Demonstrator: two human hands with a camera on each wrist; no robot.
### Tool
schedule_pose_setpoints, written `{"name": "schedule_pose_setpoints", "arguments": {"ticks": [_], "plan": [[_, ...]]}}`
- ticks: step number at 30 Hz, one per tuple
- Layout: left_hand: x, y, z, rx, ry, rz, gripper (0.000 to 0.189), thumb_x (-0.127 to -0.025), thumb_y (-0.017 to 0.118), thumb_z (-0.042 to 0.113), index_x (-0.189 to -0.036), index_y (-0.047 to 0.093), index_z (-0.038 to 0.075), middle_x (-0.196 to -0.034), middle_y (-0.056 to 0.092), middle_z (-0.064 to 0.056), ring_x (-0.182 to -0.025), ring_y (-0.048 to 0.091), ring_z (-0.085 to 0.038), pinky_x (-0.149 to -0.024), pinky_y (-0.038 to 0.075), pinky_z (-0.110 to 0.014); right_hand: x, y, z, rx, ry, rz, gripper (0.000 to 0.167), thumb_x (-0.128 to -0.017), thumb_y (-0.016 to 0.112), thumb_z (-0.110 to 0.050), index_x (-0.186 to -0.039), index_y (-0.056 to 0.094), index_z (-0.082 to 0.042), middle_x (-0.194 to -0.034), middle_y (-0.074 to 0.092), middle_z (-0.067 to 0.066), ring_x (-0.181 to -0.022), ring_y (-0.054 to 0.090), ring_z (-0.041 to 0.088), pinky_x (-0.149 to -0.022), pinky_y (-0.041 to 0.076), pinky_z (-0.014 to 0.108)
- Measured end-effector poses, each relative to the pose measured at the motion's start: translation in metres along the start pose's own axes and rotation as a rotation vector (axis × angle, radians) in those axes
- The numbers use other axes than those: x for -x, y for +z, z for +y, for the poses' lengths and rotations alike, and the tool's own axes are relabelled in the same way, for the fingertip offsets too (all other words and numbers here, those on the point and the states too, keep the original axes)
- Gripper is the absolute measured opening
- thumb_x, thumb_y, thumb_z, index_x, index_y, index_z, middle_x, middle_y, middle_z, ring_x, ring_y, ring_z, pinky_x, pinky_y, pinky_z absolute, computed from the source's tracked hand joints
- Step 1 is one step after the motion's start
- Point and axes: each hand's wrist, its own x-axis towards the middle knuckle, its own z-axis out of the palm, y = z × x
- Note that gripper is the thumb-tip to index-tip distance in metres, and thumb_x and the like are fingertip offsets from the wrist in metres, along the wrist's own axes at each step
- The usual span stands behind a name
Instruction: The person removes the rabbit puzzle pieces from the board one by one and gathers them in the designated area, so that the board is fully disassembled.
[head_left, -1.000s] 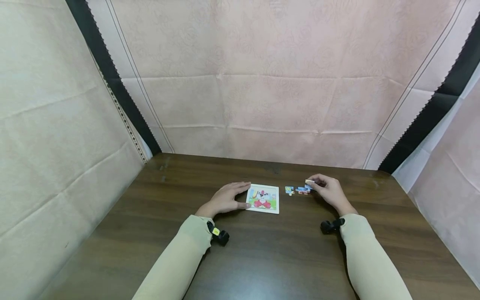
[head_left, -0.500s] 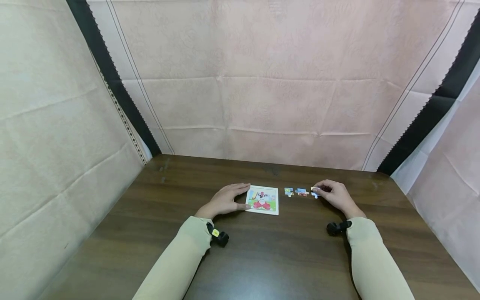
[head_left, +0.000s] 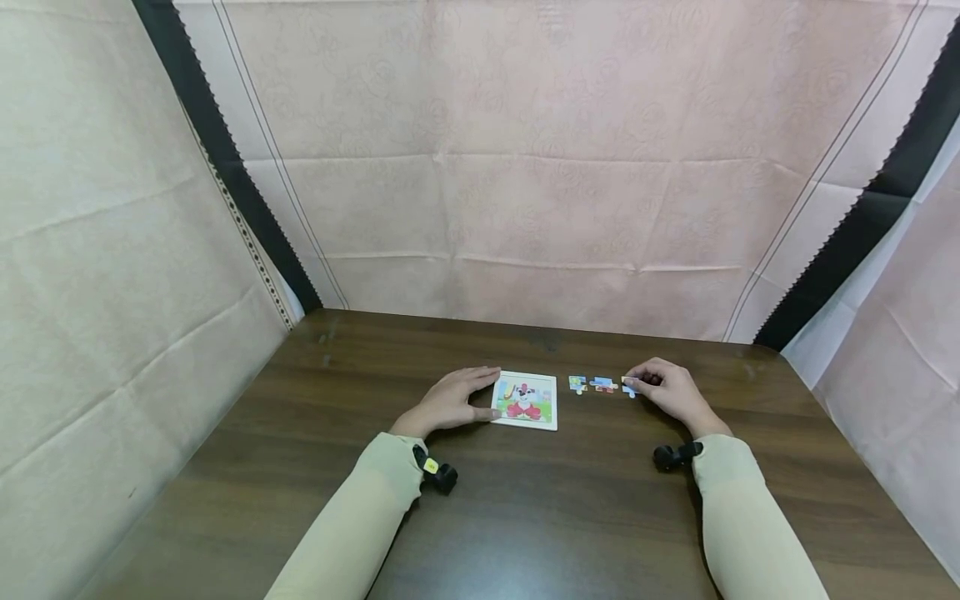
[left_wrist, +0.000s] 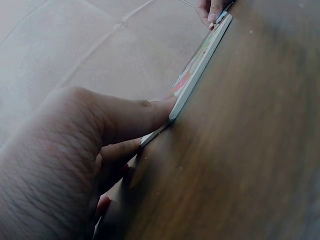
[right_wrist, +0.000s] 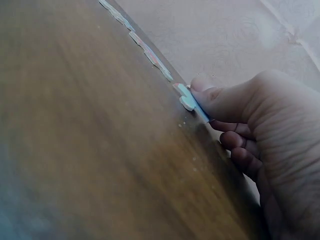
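Note:
A framed jigsaw puzzle (head_left: 536, 421) with a cartoon animal in red lies flat on the table. My left hand (head_left: 448, 400) rests at its left side, fingers extended to the top corner and thumb on the lower left edge. In the left wrist view, the thumb of the left hand (left_wrist: 90, 130) touches the near corner of the white frame (left_wrist: 197, 75). Right of the puzzle, my right hand (head_left: 670, 392) pinches a puzzle piece (head_left: 628, 391) low over the table. The right wrist view shows this blue-edged puzzle piece (right_wrist: 187, 102) tilted under the thumb.
Two loose puzzle pieces, one yellow and blue (head_left: 577, 383) and one blue and red (head_left: 603, 384), lie in a row between the puzzle and my right hand. The brown wooden table (head_left: 495, 517) ends at a pale cloth backdrop (head_left: 525, 208).
My right hand has moved slightly right and toward me with the pinched piece, away from the middle piece, then stayed put. The left hand and puzzle have stayed in place.

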Motion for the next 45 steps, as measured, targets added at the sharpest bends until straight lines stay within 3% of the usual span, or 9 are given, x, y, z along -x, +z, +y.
{"name": "schedule_pose_setpoints", "arguments": {"ticks": [14,45], "plan": [[-0.0015,0.0018,-0.0027,0.001,0.011,0.007,0.081,-0.091,0.065,0.057,-0.158,0.035,0.023,-0.162,0.033,-0.001,-0.15,0.026,-0.025,-0.12,0.02,-0.05,-0.0002,0.0018,-0.0004,0.007,-0.019,0.011,0.014,-0.094,0.073,-0.033,-0.099,0.076,-0.02,-0.093,0.066,-0.004,-0.081,0.057,0.017,-0.072,0.047,0.035],[-0.0033,0.0011,-0.0034,-0.019,0.001,-0.003,0.081,-0.092,0.064,0.057,-0.159,0.033,0.024,-0.163,0.032,0.003,-0.15,0.025,-0.022,-0.121,0.019,-0.047,-0.0024,0.0009,-0.0014,-0.009,-0.021,-0.013,0.011,-0.095,0.073,-0.028,-0.1,0.075,-0.018,-0.094,0.065,-0.001,-0.082,0.056,0.02,-0.074,0.047,0.039]]}}
